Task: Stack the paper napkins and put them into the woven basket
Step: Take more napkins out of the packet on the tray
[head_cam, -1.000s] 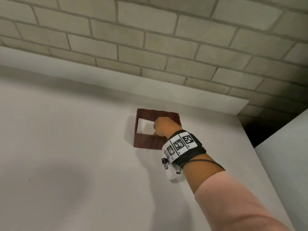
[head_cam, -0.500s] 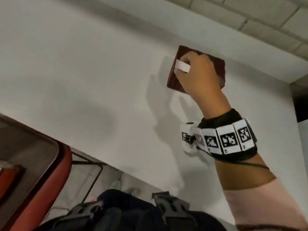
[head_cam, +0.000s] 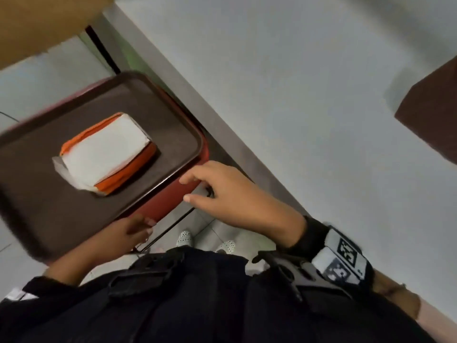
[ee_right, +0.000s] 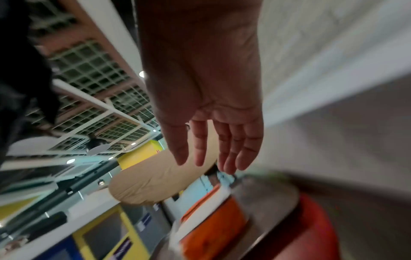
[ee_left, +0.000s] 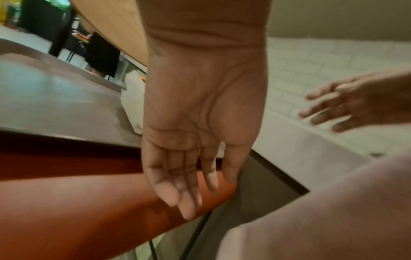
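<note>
A stack of white paper napkins in an orange wrapper (head_cam: 103, 149) lies on a brown tray (head_cam: 160, 107) at the left. My right hand (head_cam: 188, 189) hovers open over the tray's near right corner and holds nothing; the right wrist view shows its fingers (ee_right: 209, 158) straight above the napkin pack (ee_right: 213, 221). My left hand (head_cam: 146, 225) is at the tray's near edge with straight, empty fingers (ee_left: 184, 198). The brown woven basket (head_cam: 435, 115) stands on the white table (head_cam: 296, 95) at the far right, cut off by the frame; its inside is hidden.
The tray rests on a red surface (head_cam: 160, 206) beside and below the table's edge. A tan wooden tabletop (head_cam: 37, 21) fills the upper left corner. My dark clothing and chest harness (head_cam: 197, 293) cover the bottom of the head view.
The head view has swung from the basket on the table down-left to the tray. My right hand has left the basket and come to the tray's corner. The left hand has come into view.
</note>
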{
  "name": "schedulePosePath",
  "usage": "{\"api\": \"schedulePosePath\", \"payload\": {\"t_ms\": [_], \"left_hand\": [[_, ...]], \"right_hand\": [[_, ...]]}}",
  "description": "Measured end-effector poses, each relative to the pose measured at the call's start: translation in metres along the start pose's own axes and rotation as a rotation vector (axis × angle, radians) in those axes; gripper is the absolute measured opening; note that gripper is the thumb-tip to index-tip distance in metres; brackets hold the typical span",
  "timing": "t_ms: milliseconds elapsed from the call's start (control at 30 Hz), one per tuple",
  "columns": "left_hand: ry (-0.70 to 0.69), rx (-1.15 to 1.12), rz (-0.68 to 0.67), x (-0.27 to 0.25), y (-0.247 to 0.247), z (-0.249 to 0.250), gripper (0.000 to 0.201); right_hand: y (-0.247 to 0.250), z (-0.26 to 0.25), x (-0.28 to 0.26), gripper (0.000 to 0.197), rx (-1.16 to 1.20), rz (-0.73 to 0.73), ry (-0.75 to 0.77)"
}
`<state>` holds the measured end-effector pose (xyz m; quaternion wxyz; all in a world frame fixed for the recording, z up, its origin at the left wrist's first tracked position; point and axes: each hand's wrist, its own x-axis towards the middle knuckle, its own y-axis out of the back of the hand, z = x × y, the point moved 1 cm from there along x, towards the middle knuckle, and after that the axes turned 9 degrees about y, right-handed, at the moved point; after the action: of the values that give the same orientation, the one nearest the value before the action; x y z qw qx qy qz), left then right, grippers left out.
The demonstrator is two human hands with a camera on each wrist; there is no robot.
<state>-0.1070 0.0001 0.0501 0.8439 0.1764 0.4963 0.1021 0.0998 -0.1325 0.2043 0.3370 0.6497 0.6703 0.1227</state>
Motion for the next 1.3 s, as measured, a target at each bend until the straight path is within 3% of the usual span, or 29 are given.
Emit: {"api": "schedulePosePath", "payload": {"t_ms": [167,333,467,633,733,867,1067,1167,1300], "left_hand": [[0.083,-0.267,0.032,-0.025,0.017,-0.009,0.013],[0.184,-0.536,0.054,-0.024,0.041,-0.02,0.039],[0.168,-0.766,0.165,-0.019,0.056,-0.019,0.043],[0.246,-0.994,0.184,-0.009,0.063,-0.016,0.049],[0.307,-1.058,0.177,0.001,0.062,-0.015,0.051],[0.326,-1.11,0.201,0.007,0.057,-0.011,0.048],[0.33,-0.991,0.39,0.009,0.06,-0.012,0.038],[0.319,-1.007,0.408,0.01,0.058,-0.013,0.026],[0.331,-0.941,0.452,0.014,0.055,-0.016,0.038]], "right_hand": [[-0.048,-0.003,0.07,0.033,-0.013,-0.032,0.081],[-0.083,-0.005,0.133,0.037,-0.373,0.029,0.27],[-0.094,-0.016,0.172,0.042,-0.504,0.088,0.343],[-0.103,-0.014,0.197,0.073,-0.661,-0.13,0.257],[-0.112,-0.01,0.201,0.076,-0.767,-0.203,0.257],[-0.131,-0.005,0.206,0.063,-0.832,-0.145,0.251],[-0.135,-0.005,0.217,0.064,-0.949,-0.172,0.284],[-0.135,-0.005,0.219,0.063,-0.995,-0.185,0.316],[-0.137,0.001,0.22,0.065,-1.022,-0.197,0.343]]}}
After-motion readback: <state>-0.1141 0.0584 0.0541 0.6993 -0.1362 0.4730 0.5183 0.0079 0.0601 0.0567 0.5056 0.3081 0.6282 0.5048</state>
